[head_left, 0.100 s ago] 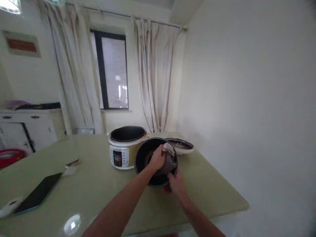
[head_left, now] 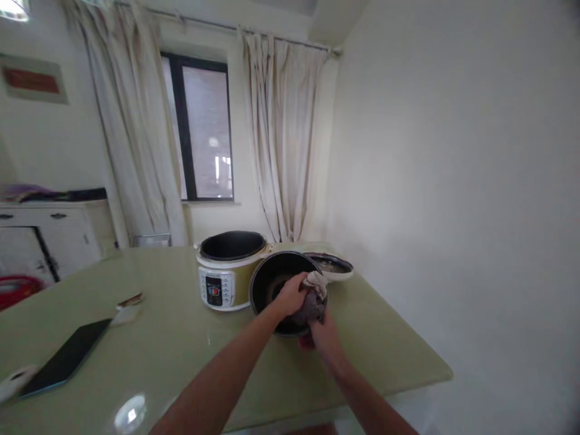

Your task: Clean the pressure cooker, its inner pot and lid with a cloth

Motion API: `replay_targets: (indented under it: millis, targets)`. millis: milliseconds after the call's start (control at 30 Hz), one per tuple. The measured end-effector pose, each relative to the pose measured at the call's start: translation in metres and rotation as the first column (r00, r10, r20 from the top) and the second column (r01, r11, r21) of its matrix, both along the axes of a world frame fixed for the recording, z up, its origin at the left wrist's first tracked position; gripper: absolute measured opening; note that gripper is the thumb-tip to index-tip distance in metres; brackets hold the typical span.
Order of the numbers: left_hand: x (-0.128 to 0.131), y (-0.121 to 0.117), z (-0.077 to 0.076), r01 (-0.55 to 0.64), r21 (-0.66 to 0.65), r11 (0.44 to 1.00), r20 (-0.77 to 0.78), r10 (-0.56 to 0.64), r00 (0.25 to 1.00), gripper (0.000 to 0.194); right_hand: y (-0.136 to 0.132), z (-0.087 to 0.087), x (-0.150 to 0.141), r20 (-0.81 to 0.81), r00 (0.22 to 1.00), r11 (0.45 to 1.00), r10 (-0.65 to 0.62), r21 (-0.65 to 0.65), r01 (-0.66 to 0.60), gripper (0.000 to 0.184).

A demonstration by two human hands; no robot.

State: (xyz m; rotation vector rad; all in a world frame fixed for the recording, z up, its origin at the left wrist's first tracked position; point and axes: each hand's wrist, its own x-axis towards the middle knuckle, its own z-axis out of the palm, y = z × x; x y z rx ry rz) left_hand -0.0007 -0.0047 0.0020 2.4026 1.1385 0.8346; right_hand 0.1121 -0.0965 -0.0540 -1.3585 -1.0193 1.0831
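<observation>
At the far left edge of the frame is a red tub [head_left: 20, 292], by a white cupboard [head_left: 72, 232] with some cloth things [head_left: 34, 193] on top. In the lower left, a white roll [head_left: 18, 383] sits next to a flat black tablet [head_left: 66, 357] on the shiny green table [head_left: 167, 314]. A bit above the tablet is a small brown and white thing [head_left: 129, 304], too small to name. In the upper left of the frame, a dark window [head_left: 207, 130] stands between two long pale curtains [head_left: 283, 133]. Near the middle is a white and gold cooker [head_left: 226, 287] with its top open. Just to its right, in front, is a round black pot [head_left: 263, 290], tipped so we look into it. The left hand [head_left: 290, 297] reaches inside, fingers bunched around a gray cloth [head_left: 310, 309] with a pale top, at the pot's right side. The right hand [head_left: 323, 336] pinches the pot's lower right rim. Behind the pot, a lid [head_left: 342, 275] lies on the table. A plain wall [head_left: 453, 181] fills the right side.
</observation>
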Motion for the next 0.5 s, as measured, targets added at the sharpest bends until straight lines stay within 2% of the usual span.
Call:
replay_targets:
  millis: [100,233,367,500]
  targets:
    - [-0.012,-0.001,0.003,0.094,-0.023,0.995,-0.18,-0.096,0.979,0.05,0.005,-0.002,0.005,-0.079,0.997,0.999,0.013,-0.04,-0.016,0.054]
    - [-0.034,-0.006,0.007,0.13,-0.052,0.99,-0.458,-0.139,0.878,0.038,0.012,-0.002,0.014,-0.125,0.992,0.995,-0.003,-0.102,-0.01,0.044]
    - [-0.047,-0.021,0.01,0.046,0.055,0.997,-0.593,-0.005,0.805,0.031,0.012,0.009,0.023,-0.096,0.995,0.989,0.003,-0.148,-0.017,0.044]
    - [-0.055,-0.028,0.017,-0.048,0.22,0.974,-0.597,0.173,0.783,0.032,0.01,0.022,0.03,-0.052,0.996,0.976,0.069,-0.203,-0.078,0.05]
